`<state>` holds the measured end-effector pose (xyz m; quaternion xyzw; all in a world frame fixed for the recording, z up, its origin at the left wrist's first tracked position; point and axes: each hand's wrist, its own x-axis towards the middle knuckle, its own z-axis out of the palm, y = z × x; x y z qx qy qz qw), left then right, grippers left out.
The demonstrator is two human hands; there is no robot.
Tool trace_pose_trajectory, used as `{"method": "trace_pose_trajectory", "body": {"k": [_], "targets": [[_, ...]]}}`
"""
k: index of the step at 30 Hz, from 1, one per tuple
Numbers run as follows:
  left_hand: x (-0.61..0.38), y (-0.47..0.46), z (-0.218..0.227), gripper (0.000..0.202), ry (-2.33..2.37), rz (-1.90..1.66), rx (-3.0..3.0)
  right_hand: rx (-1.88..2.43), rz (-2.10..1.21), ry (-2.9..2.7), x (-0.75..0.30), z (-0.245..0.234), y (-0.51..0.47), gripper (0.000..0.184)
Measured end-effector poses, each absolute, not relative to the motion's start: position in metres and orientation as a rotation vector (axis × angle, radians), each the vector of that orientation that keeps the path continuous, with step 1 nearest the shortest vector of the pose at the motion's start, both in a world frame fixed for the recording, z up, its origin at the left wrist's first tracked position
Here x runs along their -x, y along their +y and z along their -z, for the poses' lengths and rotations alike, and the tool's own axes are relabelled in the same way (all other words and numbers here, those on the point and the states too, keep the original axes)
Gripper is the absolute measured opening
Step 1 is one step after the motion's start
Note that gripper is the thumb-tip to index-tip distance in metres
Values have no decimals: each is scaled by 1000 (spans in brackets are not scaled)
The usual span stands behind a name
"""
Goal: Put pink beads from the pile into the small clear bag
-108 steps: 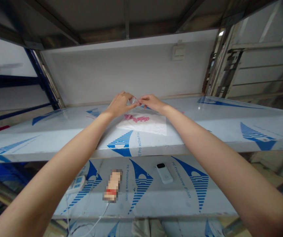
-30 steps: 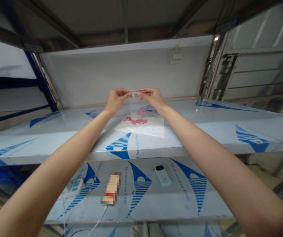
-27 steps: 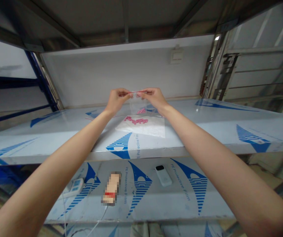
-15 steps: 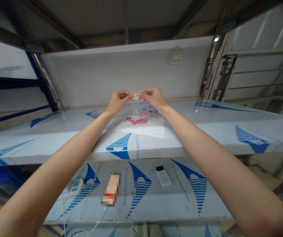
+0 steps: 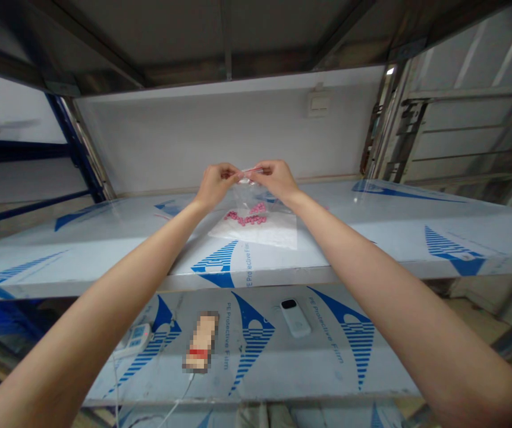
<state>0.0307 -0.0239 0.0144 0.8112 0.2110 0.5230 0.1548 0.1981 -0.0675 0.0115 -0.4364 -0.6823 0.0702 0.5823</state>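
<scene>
Film-covered steel shelving [image 5: 461, 249] carries a white sheet [image 5: 278, 235] strewn with small pink beads [image 5: 247, 219]. Just above, a clear plastic bag [image 5: 249, 199] is pinched at its top edge by the left hand [image 5: 216, 187] and right hand [image 5: 276, 181], both closed; close, even pinching keeps the limp film taut.

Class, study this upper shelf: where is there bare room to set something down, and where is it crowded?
It is crowded at the centre: the left hand and right hand hold a clear plastic bag above small pink pieces on a white sheet. Free patches on the film-covered shelf: right of the sheet, toward the blue striped print, and left of it.
</scene>
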Motion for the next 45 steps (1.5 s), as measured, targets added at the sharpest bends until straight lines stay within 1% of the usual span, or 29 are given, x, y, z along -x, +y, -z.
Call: {"method": "trace_pose_trajectory", "body": {"k": [2,4,7,8,11,13,15,17,18,21,24,26,28,30,32,34,37,40,45], "targets": [[-32,-22,-11,16,601,-1508,-2331,1096,-95,-1565,-203,-14,-69,18],[-29,-16,-7,26,679,-1500,-2350,1218,59,-1436,-211,-17,-73,17],[-14,-4,0,43,1060,-1304,-2553,1406,331,-1144,-227,-21,-84,23],[-7,1,1,43,1221,-1171,-2666,1454,398,-1089,-232,-20,-87,26],[10,10,5,29,1595,-659,-2879,1640,465,-1189,-239,-14,-90,35],[16,12,6,23,1684,-408,-2883,1822,372,-1416,-238,-7,-88,37],[16,10,7,20,1691,-336,-2889,1979,206,-1635,-233,0,-85,46],[15,6,8,22,1676,-374,-2919,2025,138,-1757,-228,4,-82,58],[13,4,8,23,1668,-392,-2936,2005,165,-1782,-226,6,-80,60],[11,-3,7,29,1656,-421,-2978,1878,318,-1798,-223,6,-78,56],[10,-8,2,31,1689,-527,-2979,1815,356,-1802,-223,5,-76,48],[9,-9,-1,30,1699,-745,-2917,1758,368,-1805,-223,3,-76,40],[7,-9,-6,25,1634,-1070,-2799,1651,319,-1815,-221,2,-74,30],[3,-10,-9,19,1438,-1381,-2694,1488,155,-1846,-217,2,-72,23],[-4,-13,-11,13,1170,-1580,-2629,1303,-72,-1861,-211,2,-70,23],[-11,-17,-11,10,936,-1598,-2621,1145,-254,-1846,-204,3,-69,26],[-22,-25,-8,10,771,-1492,-2680,1039,-378,-1802,-196,2,-72,34],[-27,-30,-5,10,744,-1450,-2794,1047,-378,-1762,-195,1,-74,39],[-28,-33,-3,15,737,-1436,-2905,1071,-298,-1749,-200,2,-71,38]]}}
